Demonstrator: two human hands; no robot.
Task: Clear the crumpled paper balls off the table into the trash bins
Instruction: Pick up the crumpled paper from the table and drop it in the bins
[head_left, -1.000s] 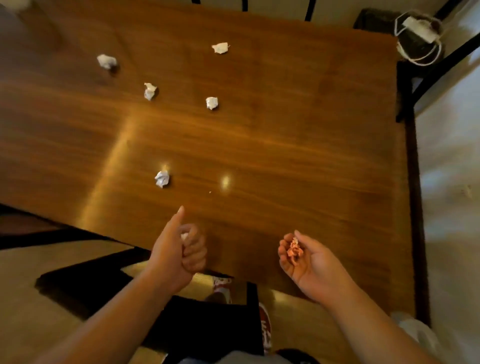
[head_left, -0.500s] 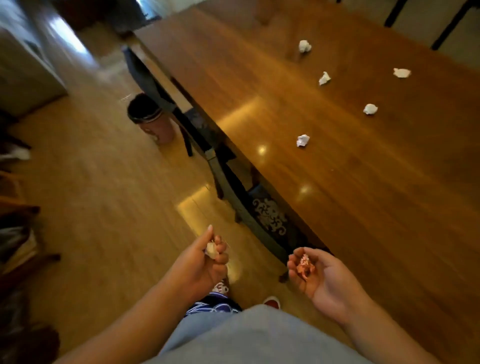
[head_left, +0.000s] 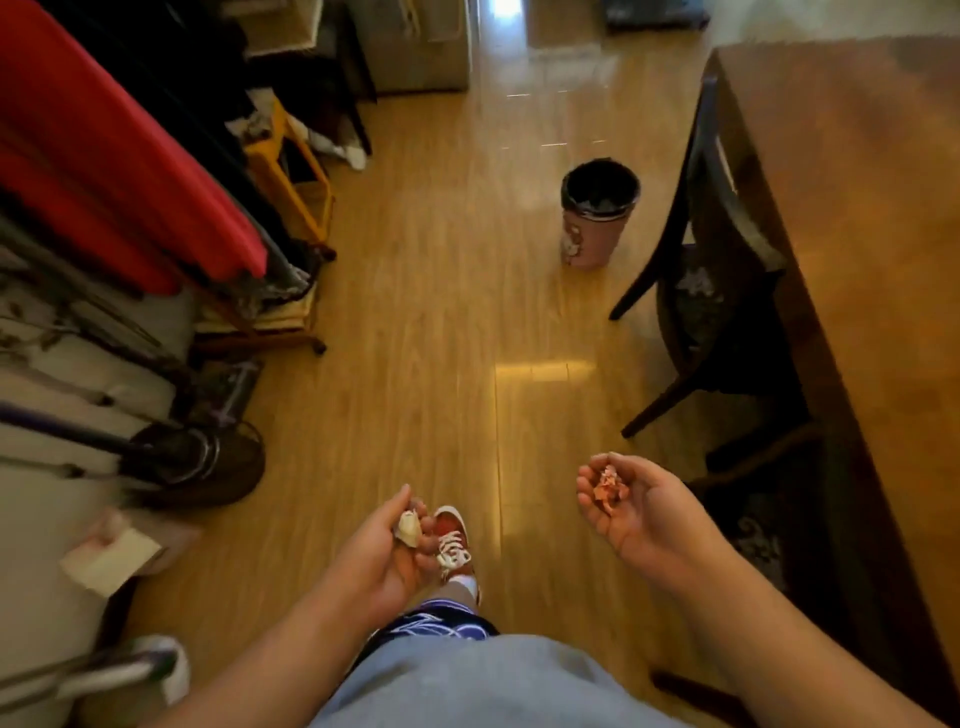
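My left hand (head_left: 387, 551) is low in the middle of the view, fingers closed around a white crumpled paper ball (head_left: 408, 527). My right hand (head_left: 631, 506) is cupped palm-up to the right, holding a small pinkish crumpled paper ball (head_left: 608, 486). A pink trash bin (head_left: 597, 213) with a black liner stands upright on the wooden floor ahead, well beyond both hands. The brown wooden table (head_left: 857, 218) runs along the right edge; no paper balls on it show in this view.
A dark wooden chair (head_left: 706, 291) stands at the table's side, just right of the bin. Red fabric (head_left: 119, 156), racks and a yellow stool (head_left: 291, 176) crowd the left. A fan base (head_left: 202, 462) sits on the floor at left. My red shoe (head_left: 452, 535) is below my hands.
The view has swung left, away from the tabletop, toward the open floor and the bin. The paper balls on the table have left the view. Both hands still hold their paper balls.
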